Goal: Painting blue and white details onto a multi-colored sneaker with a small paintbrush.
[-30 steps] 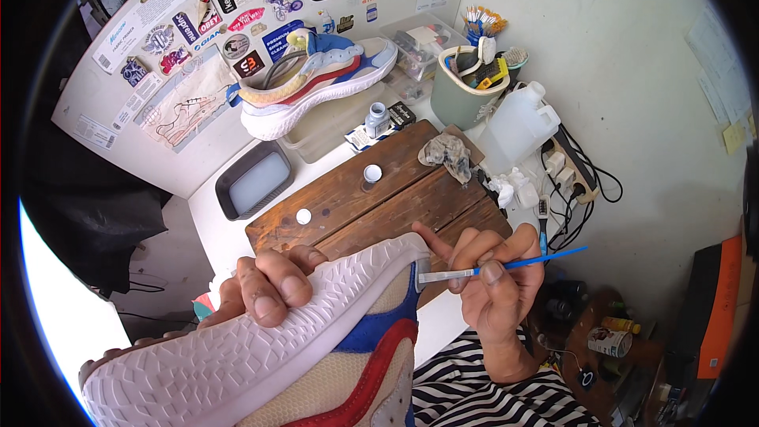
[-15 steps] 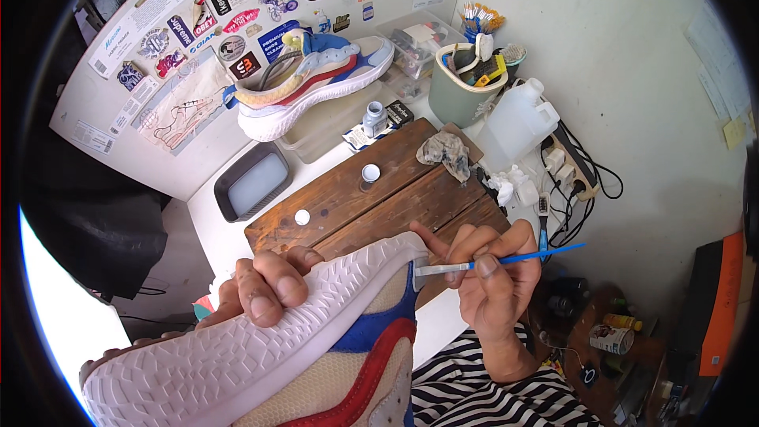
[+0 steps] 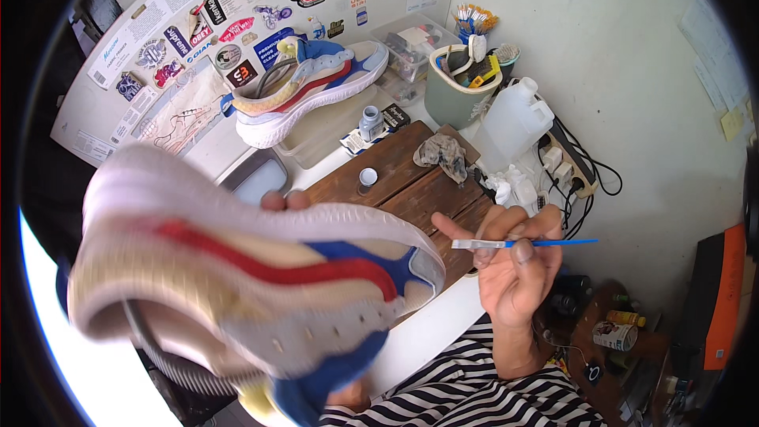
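Note:
A cream, blue, red and grey sneaker [image 3: 269, 269] with a thick white sole fills the lower left, blurred at its heel. My left hand [image 3: 286, 201] is closed on it from behind; only a few fingertips show above the sole edge, and the rest is hidden. A ribbed grey tube [image 3: 170, 368] comes out of the shoe's opening. To the right of the toe, my right hand [image 3: 518, 269] pinches a thin paintbrush [image 3: 553, 243] with a blue handle. The flat brush tip is apart from the shoe, and the index finger stretches toward the toe.
On the wooden board [image 3: 395, 182] stand a small white-filled cap [image 3: 368, 177] and a crumpled rag [image 3: 443, 156]. Behind are a small bottle [image 3: 370, 123], a matching sneaker [image 3: 316, 83], a grey-green bucket [image 3: 462, 95] and a white jug [image 3: 515, 126]. Cables [image 3: 589, 162] run at the right.
The sneaker has turned from showing its sole to showing its side and opening. My right hand has moved right, and the brush has come away from the toe.

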`<act>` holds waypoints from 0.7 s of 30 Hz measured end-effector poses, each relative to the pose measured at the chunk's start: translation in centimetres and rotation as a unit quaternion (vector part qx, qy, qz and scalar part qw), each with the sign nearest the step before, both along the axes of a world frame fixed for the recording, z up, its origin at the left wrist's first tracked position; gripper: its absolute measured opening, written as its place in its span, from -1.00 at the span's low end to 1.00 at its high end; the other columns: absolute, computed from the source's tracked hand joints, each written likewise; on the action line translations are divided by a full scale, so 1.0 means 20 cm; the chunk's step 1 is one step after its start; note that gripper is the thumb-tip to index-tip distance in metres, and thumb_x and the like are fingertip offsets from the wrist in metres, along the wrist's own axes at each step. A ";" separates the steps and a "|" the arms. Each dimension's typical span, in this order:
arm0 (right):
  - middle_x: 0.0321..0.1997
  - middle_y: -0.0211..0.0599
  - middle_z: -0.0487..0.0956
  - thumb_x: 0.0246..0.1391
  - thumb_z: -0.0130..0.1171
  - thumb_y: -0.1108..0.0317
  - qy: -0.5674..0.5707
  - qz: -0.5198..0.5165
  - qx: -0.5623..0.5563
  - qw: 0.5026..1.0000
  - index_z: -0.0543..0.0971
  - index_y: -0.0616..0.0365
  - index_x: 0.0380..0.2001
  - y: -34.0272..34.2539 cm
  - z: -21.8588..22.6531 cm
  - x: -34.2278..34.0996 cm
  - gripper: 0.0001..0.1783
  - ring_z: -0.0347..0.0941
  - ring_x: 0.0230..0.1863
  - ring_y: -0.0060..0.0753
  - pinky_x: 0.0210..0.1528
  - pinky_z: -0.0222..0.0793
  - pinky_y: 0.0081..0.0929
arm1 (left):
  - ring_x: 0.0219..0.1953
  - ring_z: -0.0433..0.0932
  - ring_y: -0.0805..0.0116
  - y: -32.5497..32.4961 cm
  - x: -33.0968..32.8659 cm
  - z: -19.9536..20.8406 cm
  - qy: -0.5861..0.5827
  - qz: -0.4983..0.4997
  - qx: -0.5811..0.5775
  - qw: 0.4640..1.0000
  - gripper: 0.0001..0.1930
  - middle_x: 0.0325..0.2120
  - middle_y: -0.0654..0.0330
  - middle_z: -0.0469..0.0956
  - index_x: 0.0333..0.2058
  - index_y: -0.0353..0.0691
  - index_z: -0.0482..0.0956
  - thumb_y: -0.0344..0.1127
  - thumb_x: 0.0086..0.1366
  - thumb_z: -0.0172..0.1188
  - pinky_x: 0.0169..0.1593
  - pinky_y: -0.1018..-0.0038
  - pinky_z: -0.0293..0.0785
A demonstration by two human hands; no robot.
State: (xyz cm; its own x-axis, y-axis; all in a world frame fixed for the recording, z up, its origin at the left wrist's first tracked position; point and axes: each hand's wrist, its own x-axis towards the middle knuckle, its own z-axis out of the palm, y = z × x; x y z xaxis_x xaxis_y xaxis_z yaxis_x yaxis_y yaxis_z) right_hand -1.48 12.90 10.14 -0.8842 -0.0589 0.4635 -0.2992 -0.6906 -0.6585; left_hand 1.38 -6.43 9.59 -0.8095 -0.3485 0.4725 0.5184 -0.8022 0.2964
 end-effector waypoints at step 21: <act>-0.24 0.12 0.60 0.08 0.17 0.66 0.161 -0.046 0.197 0.966 0.39 0.31 -0.22 0.01 0.09 0.03 -0.78 0.44 -0.37 -0.41 0.06 0.56 -0.14 | 0.35 0.20 -0.14 -0.04 -0.15 -0.02 0.149 -0.090 0.021 0.984 -0.11 0.29 -0.23 0.20 0.42 -0.21 0.03 0.31 0.37 0.04 0.40 -0.04 0.21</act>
